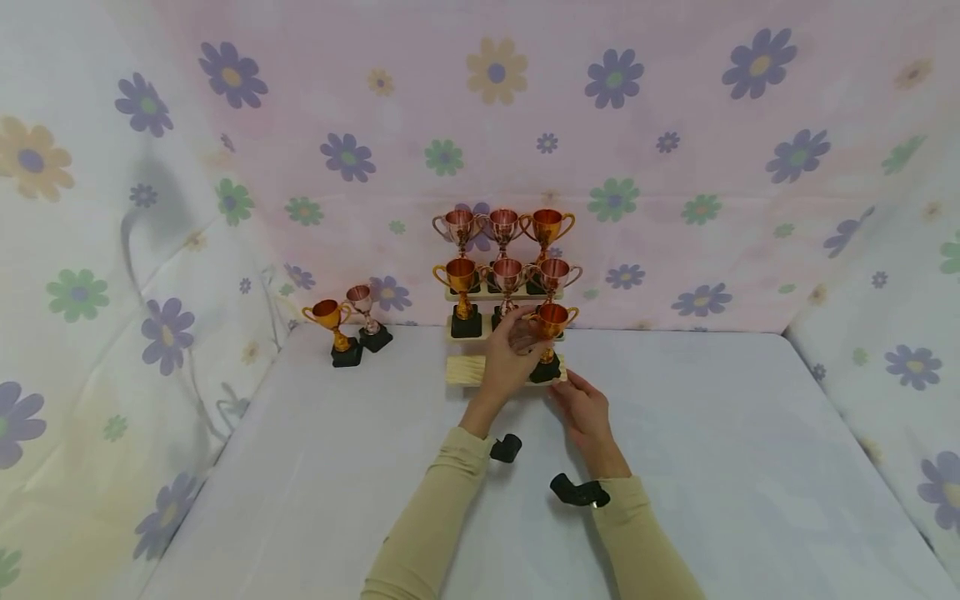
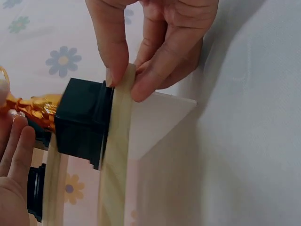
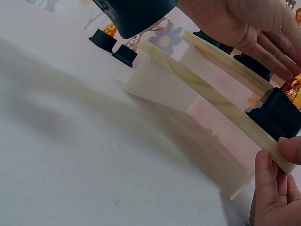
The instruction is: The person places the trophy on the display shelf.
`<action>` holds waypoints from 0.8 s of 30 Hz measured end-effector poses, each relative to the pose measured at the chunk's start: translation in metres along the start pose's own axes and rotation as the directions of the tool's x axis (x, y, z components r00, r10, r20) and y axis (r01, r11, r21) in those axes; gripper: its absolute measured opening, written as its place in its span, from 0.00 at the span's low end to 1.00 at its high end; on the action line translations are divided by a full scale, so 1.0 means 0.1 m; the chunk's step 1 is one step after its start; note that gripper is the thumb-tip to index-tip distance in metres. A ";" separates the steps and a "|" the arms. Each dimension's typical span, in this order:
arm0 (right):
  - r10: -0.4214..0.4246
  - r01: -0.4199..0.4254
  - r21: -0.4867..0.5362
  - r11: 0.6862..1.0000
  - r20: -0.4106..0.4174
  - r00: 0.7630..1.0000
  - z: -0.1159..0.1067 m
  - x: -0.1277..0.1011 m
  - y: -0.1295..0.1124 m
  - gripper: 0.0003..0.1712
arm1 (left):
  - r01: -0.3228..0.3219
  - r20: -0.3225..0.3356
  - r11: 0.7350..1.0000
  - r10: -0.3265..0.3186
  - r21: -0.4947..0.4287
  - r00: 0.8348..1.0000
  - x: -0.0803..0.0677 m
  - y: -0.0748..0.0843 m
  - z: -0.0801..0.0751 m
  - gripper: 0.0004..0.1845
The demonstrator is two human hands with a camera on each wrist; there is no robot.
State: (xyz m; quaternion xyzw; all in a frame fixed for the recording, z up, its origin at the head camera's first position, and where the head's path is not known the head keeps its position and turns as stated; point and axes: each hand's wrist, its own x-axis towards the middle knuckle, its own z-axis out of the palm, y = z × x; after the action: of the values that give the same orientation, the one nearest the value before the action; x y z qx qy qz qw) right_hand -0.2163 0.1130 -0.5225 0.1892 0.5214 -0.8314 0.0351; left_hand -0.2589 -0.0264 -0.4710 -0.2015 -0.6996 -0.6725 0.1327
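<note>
Trophies fill the stepped rack (image 1: 467, 370): six stand higher up, and a seventh trophy (image 1: 550, 333) on the lowest step is gripped by the left hand (image 1: 507, 360). Right hand (image 1: 583, 408) pinches that step's edge. Two trophies (image 1: 348, 327) wait at nine o'clock on the bench (image 1: 675, 467).

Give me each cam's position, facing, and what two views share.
Head: above, facing forward and down at the stepped rack; both sleeved arms, left hand, right hand.
Left wrist: beside the rack, facing the right hand's fingers pinching its bottom step.
Right wrist: low, facing along that step; both hands' fingers.
Shared: gold trophy, black base.
</note>
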 end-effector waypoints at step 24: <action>0.019 -0.019 0.019 1.000 0.006 1.000 -0.01 0.01 0.01 0.33 | 0.097 0.092 0.993 -0.091 -0.066 0.992 0.10 0.06 -0.04 0.29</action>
State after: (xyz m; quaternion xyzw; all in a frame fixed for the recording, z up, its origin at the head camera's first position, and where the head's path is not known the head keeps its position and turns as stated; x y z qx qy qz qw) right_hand -0.2171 0.1134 -0.5239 0.1921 0.5117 -0.8363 0.0429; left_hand -0.2655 -0.0295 -0.4611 -0.2025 -0.6895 -0.6926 0.0625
